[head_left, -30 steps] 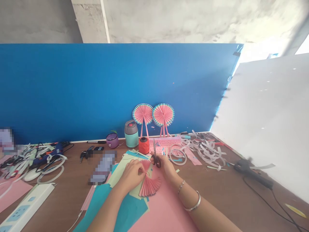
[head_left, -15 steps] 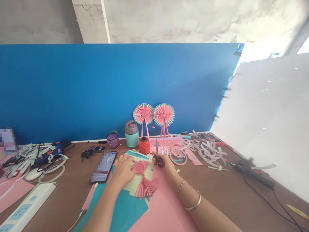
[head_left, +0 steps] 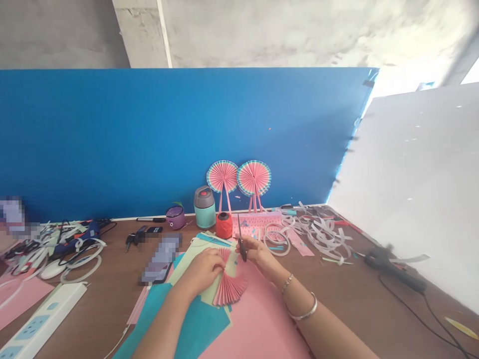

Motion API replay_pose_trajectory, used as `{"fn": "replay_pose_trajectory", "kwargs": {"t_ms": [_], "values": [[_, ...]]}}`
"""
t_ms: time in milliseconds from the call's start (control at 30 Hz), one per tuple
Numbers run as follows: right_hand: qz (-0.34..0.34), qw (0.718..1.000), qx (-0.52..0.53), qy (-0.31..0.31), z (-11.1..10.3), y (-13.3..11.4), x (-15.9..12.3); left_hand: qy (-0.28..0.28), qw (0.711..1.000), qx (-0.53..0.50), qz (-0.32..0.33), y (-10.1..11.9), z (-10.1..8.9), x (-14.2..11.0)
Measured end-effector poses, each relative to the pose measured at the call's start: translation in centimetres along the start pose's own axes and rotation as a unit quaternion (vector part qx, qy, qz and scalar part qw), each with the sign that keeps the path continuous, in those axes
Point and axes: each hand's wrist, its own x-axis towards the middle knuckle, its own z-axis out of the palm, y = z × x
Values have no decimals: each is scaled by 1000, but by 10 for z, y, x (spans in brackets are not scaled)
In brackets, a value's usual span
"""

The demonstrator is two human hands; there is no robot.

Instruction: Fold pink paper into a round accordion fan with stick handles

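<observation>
Left hand (head_left: 204,269), thumb and fingertips drawn together, appears to pinch the narrow waist of the pleated pink paper (head_left: 229,290) from its left side.

Behind everything stands the blue partition (head_left: 149,139), with the brown desk (head_left: 325,309) in front of it. On the desk, the large pink sheet (head_left: 262,321) spreads beneath the right wrist, and the teal sheet (head_left: 198,319) lies to its left, under the left forearm. The pale green paper (head_left: 183,264) sits farther back, partly under the left hand.

Over these sheets the pleated paper lies between the two hands, flaring at both ends. Its long axis runs roughly away from the person, the near flare set slightly to the right; the far flare is partly covered by the left fingers. The left hand is nearer, right at the waist; the right hand (head_left: 260,255) is beyond and to the right of the waist, apart from it.

Smallest of these, the scissors (head_left: 242,249) are held upright in the right hand's closed fingers, just to the right of the far flare. Their blades point up and away from the waist, roughly in line with the paper's long axis. Seen nearly edge-on, they look closed, though the view leaves this uncertain.
</observation>
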Motion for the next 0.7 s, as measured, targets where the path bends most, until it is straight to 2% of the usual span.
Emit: {"fn": "replay_pose_trajectory", "kwargs": {"t_ms": [133,233,400,533,700], "values": [[-12,994,-91,-64,-12,-1,1,7,1000,-3,-19,2,-5,0],[-21,972,-224,-68,-25,-2,4,-1,999,-24,-31,3,-7,-1],[59,923,-345,-161,-39,-25,-6,16,997,-63,-41,2,-10,-2],[59,883,-423,-195,-40,-39,-15,20,997,-65,-41,4,-10,-2],[-2,843,-503,-192,-28,-33,-15,19,998,-57,-33,7,-9,-2]]}}
